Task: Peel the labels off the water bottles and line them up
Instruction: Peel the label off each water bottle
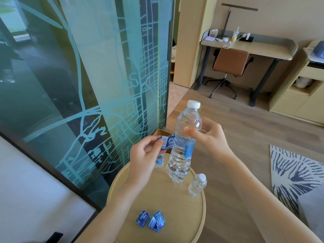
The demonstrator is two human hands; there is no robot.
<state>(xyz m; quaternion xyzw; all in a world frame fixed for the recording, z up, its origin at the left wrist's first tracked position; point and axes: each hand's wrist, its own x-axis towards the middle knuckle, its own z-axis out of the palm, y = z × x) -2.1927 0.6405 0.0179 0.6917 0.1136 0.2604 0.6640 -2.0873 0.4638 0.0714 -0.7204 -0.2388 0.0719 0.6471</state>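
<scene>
- Fingertips (156, 142) of left hand (145, 155) pinching loose end of blue label (167, 141), ready to pull it round and off.
- Right hand (209, 135) curled round water bottle (180, 160), tilted above round table (201, 216), likely bracing against that pull.
- Peeled labels (143, 218) lying near front edge, well apart from bare small bottle (197, 185).
- Legible on them: roughly "AQUA…"; remainder too small.

Big frosted glass panel (87, 76) with a street-map pattern fills the left side. Far right there's a light wood desk (263, 48) with a brown swivel chair (231, 61) tucked under it and a yellow drink (234, 38) on top. Pale cabinet (301, 100) just beside the desk. Navy-and-white rug (298, 176) on the wood floor (245, 128) at right, round tan table (157, 204) up close.
</scene>
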